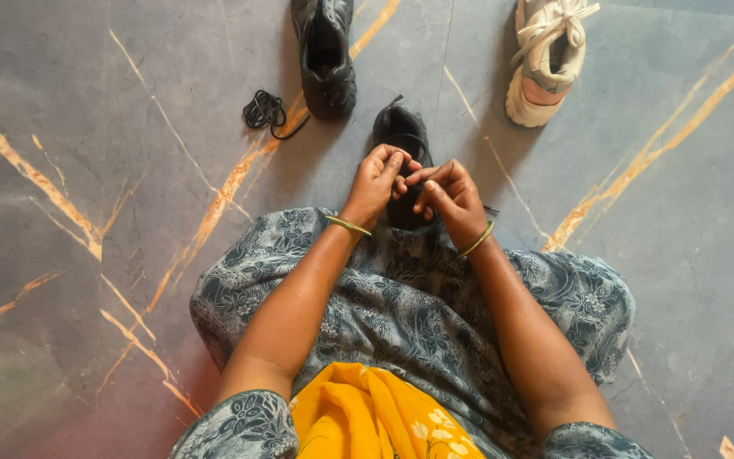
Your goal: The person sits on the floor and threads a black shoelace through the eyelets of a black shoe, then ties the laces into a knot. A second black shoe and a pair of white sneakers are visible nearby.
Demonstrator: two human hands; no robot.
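Yellow cloth (pixel 367 416) lies nearest on our lap. Beyond it, our left hand (pixel 375 180) and right hand (pixel 448 197) meet over the black shoe (pixel 401 132) on the floor (pixel 87 127), fingers pinched shut on its thin black lace. We judge we are mid-lacing; finding the next eyelet calls for care. A second black shoe (pixel 326 55), a loose lace bundle (pixel 265 110) and a white sneaker (pixel 547 59) lie farther off.
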